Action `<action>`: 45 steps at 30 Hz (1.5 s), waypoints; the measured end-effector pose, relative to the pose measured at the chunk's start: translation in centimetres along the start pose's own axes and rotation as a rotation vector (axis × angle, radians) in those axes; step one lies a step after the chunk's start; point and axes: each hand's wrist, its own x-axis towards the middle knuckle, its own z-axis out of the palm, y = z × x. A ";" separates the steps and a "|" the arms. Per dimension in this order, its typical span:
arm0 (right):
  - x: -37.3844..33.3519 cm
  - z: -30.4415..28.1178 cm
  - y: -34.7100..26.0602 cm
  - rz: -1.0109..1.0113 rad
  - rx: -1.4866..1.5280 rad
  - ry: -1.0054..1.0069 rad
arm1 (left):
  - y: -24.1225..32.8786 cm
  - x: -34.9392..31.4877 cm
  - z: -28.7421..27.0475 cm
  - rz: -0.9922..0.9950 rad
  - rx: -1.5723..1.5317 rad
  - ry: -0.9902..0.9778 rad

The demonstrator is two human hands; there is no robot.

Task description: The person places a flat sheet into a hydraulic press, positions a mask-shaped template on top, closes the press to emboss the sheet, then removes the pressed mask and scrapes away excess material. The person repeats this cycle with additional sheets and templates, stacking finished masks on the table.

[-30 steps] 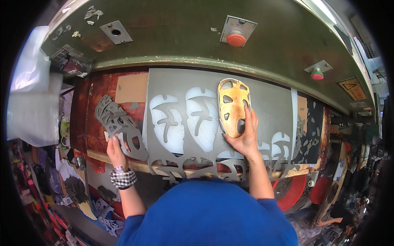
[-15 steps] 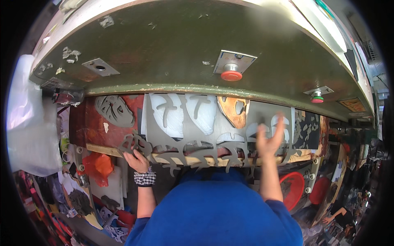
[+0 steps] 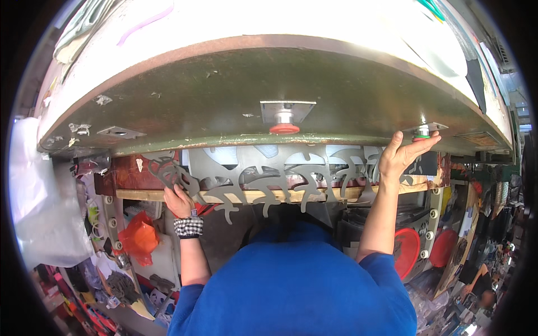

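Observation:
At the left of the bench, my left hand (image 3: 178, 200) has its fingers closed on a small bundle of flat grey cut-out pieces (image 3: 184, 183) with curved openings. My right hand (image 3: 404, 157) is raised at the front of the green machine beam (image 3: 196, 98). Its fingers are stretched out over the green push button (image 3: 421, 135), and the thumb stands apart. Between my hands lies a grey sheet (image 3: 255, 165) with shapes cut out of it, its ragged strips hanging over the wooden front edge (image 3: 218, 196). The beam hides the far part of the sheet.
A red mushroom button (image 3: 284, 129) sticks out of the beam's middle. Clear plastic sheeting (image 3: 42, 207) hangs at the left. An orange-red plastic bag (image 3: 140, 238) is below the bench on the left, a red round tub (image 3: 406, 252) on the right.
My right hand has moved from above the sheet, up and right to the green button. My left hand still holds the grey pieces. The view has shifted, and the beam now covers more of the sheet.

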 end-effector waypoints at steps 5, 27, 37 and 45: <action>-5.3 -2.5 4.8 0.186 -0.227 0.017 | 0.6 0.2 -0.5 -0.079 -0.074 -0.005; -14.4 -5.4 -4.0 0.294 0.308 -0.487 | 0.1 -3.5 -11.9 -0.340 -0.571 0.171; -20.8 -9.5 -10.3 0.347 0.560 -0.598 | 14.3 -5.1 -11.1 -0.528 -1.215 -0.592; -20.3 -13.8 -7.7 0.935 1.361 -0.533 | 24.4 -8.3 -4.6 -0.144 -0.842 -0.957</action>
